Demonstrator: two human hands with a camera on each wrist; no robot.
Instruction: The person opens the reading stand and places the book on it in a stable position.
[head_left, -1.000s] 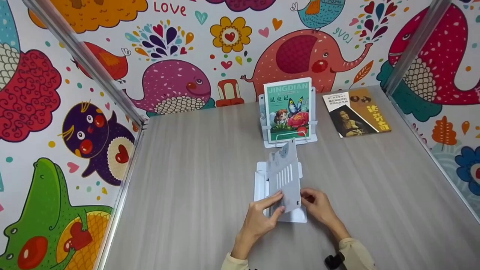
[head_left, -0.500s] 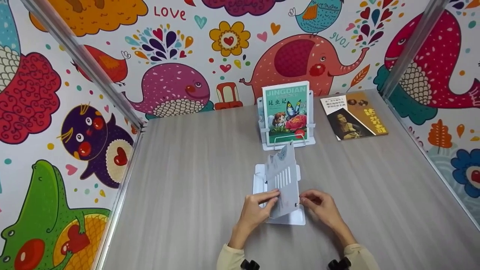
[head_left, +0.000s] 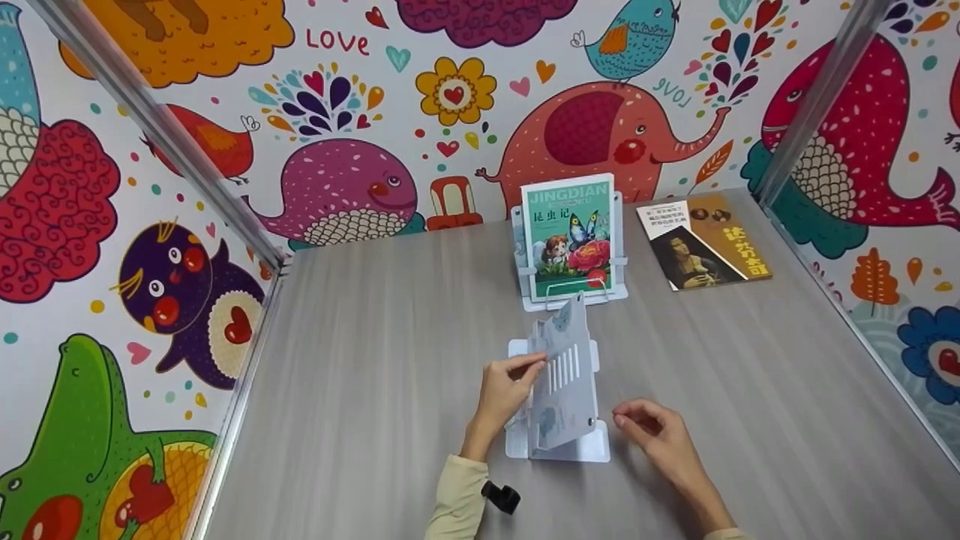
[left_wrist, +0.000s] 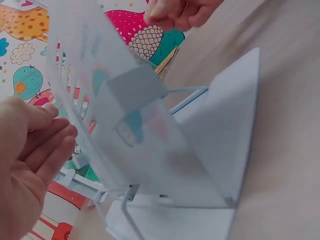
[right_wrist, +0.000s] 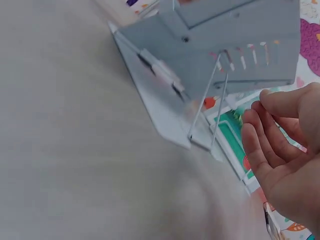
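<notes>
A white metal book stand [head_left: 566, 397] stands on the table with its slotted back panel raised above the base plate. A bent wire prop [right_wrist: 220, 100] reaches from the base to the panel's rear in the right wrist view. My left hand [head_left: 504, 391] is at the panel's printed front, fingertips close to the slots; the left wrist view shows its fingers loosely bent, nothing held. Whether they touch the panel I cannot tell. My right hand [head_left: 660, 439] hovers to the right of the stand, apart from it, fingers loosely curled around nothing.
Behind, a second white stand [head_left: 616, 289] holds a green book [head_left: 570, 244] upright. To its right a brown and white book [head_left: 705, 241] lies flat on the table [head_left: 375, 360]. Patterned walls [head_left: 360, 187] enclose the back and sides.
My right hand has let go of the panel's right edge and drawn back to the right. The left hand has slid up along the panel toward the slots and loosened. The view has tilted up slightly.
</notes>
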